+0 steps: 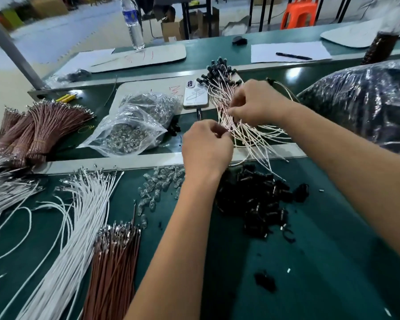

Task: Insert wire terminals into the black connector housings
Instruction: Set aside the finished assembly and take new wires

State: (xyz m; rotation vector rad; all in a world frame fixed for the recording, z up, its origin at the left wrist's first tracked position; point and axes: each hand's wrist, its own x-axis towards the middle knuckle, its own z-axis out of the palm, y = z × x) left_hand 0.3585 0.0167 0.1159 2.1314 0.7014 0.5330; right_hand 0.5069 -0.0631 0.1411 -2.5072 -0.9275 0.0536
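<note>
Two bare forearms, no sleeves, no gloves, no rings; left hand (206, 146) at 12 o'clock, right hand (256, 102) at 1 o'clock.

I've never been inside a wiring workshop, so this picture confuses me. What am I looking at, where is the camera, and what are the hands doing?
There is no machine here: a person works with two bare hands. The single picture comes from a camera worn on the head, looking forward and down.

The left hand and the right hand both pinch thin pale wires in a bunch of finished wires, whose far ends carry small black caps.

On the green table lie a heap of loose black housings, small clear parts, long white wires, brown wire bundles and a clear bag of parts. Farther back are a phone, a water bottle and a pen on paper.
</note>
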